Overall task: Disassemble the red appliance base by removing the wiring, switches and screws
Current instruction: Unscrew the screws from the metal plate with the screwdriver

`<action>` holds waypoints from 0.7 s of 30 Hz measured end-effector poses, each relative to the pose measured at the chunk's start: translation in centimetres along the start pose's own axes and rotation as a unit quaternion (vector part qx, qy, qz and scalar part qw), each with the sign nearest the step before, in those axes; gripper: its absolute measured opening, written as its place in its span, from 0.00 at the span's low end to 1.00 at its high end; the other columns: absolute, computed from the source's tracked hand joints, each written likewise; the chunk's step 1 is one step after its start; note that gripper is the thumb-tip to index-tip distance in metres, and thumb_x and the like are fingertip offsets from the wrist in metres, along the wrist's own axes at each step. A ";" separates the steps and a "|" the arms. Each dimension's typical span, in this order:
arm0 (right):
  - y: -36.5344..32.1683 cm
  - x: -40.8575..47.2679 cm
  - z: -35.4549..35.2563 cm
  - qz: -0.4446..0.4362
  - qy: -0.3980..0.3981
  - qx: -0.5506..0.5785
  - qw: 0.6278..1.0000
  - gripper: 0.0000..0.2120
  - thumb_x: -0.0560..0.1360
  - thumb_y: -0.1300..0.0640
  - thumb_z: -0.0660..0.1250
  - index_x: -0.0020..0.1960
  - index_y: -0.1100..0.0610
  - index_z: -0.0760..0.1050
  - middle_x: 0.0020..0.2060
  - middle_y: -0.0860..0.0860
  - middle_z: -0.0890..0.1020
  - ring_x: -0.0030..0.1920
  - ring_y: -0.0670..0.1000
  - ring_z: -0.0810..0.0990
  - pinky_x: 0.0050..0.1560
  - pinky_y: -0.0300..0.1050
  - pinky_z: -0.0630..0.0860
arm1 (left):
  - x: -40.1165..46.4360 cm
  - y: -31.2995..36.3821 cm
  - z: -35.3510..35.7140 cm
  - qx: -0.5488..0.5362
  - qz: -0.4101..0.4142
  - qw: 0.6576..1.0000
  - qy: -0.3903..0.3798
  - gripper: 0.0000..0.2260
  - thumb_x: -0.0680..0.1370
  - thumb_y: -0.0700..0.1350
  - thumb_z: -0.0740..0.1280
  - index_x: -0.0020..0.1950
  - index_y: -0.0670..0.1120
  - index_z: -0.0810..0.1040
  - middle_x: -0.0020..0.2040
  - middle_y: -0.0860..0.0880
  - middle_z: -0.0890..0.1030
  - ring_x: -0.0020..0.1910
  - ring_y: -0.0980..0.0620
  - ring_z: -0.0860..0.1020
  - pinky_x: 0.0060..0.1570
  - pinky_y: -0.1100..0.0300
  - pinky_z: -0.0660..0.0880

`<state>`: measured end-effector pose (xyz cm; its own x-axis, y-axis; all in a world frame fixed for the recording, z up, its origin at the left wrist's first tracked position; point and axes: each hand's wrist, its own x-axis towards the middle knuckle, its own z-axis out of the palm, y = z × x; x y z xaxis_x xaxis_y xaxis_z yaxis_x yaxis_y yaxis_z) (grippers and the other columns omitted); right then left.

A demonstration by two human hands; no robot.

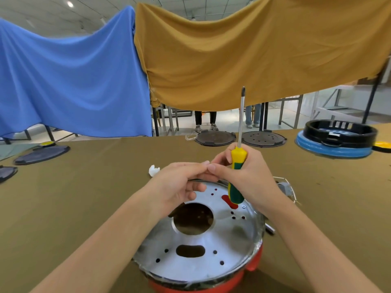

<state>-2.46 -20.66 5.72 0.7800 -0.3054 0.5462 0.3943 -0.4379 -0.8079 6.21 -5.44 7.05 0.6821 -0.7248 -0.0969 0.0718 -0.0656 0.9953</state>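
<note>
The olive-cloth table carries the red appliance base, dark round plates, a blue-rimmed black ring.

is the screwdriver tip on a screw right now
No, the screwdriver points upward in the right hand, its tip in the air well above the metal plate.

Both hands hovered over the far rim of the red appliance base, blocking reach there. Bare worktop lay open to the left. A white scrap lay just beyond; loose grey wiring crowded the right side.
</note>
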 end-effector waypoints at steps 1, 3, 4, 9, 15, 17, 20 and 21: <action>0.0 0.0 0.0 0.005 -0.008 -0.003 1.000 0.14 0.72 0.62 0.75 0.37 0.52 0.71 0.41 0.51 0.86 0.43 0.53 0.84 0.50 0.53 0.81 | 0.0 0.0 0.0 0.002 -0.003 1.000 0.001 0.09 0.78 0.49 0.68 0.48 0.46 0.86 0.49 0.45 0.86 0.29 0.58 0.76 0.24 0.67 0.69; 0.0 0.1 0.1 0.020 -0.015 0.008 1.000 0.15 0.73 0.63 0.73 0.35 0.48 0.72 0.42 0.50 0.86 0.44 0.54 0.84 0.51 0.53 0.81 | -0.1 -0.1 -0.1 0.005 -0.004 1.000 0.000 0.09 0.78 0.50 0.68 0.49 0.48 0.87 0.50 0.46 0.86 0.29 0.58 0.77 0.25 0.67 0.69; 0.0 0.1 0.1 0.028 -0.017 0.023 0.999 0.17 0.74 0.63 0.73 0.34 0.46 0.72 0.43 0.51 0.86 0.45 0.55 0.84 0.51 0.54 0.81 | -0.1 -0.2 -0.1 0.010 -0.002 1.000 0.002 0.09 0.78 0.50 0.69 0.49 0.49 0.87 0.49 0.48 0.86 0.30 0.58 0.77 0.25 0.67 0.70; 0.0 0.1 0.0 0.016 -0.028 0.014 0.999 0.12 0.75 0.64 0.71 0.38 0.55 0.70 0.44 0.51 0.86 0.46 0.54 0.85 0.53 0.56 0.81 | 0.0 -0.2 -0.2 0.023 0.002 0.999 0.029 0.08 0.75 0.51 0.72 0.46 0.49 0.87 0.39 0.52 0.83 0.30 0.59 0.76 0.27 0.67 0.71; -0.1 -0.1 0.3 -0.013 -0.032 -0.023 0.999 0.14 0.73 0.60 0.75 0.39 0.53 0.70 0.44 0.49 0.87 0.46 0.51 0.86 0.52 0.58 0.82 | -0.1 -0.3 -0.5 -0.048 -0.025 0.997 0.045 0.08 0.77 0.44 0.69 0.41 0.46 0.87 0.39 0.47 0.84 0.27 0.57 0.75 0.24 0.66 0.69; 0.0 -0.1 0.3 -0.014 -0.026 -0.049 0.998 0.14 0.71 0.59 0.77 0.38 0.51 0.71 0.42 0.48 0.87 0.44 0.50 0.86 0.50 0.57 0.83 | -0.1 -0.3 -0.3 -0.012 -0.016 0.999 0.046 0.08 0.78 0.44 0.68 0.46 0.44 0.86 0.40 0.47 0.84 0.27 0.57 0.75 0.24 0.67 0.69; 0.1 0.0 0.3 -0.013 -0.003 -0.075 0.997 0.13 0.72 0.59 0.75 0.37 0.51 0.71 0.39 0.49 0.86 0.43 0.50 0.85 0.49 0.56 0.82 | -0.3 -0.3 -0.1 0.068 -0.006 0.996 0.056 0.10 0.80 0.48 0.67 0.48 0.45 0.86 0.43 0.48 0.86 0.29 0.57 0.77 0.25 0.67 0.70; 0.2 0.0 0.2 -0.007 0.012 -0.077 0.997 0.13 0.73 0.60 0.75 0.37 0.52 0.71 0.38 0.50 0.86 0.41 0.50 0.85 0.48 0.55 0.81 | -0.3 -0.3 -0.1 0.102 0.002 0.993 0.062 0.11 0.80 0.49 0.66 0.47 0.46 0.86 0.43 0.49 0.86 0.30 0.57 0.78 0.26 0.66 0.71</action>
<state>-2.29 -20.59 5.56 0.7625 -0.3170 0.5641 0.3243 -0.5672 -0.7571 6.05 -5.10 6.82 0.7675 -0.6359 -0.0811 -0.0714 -0.2105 0.9750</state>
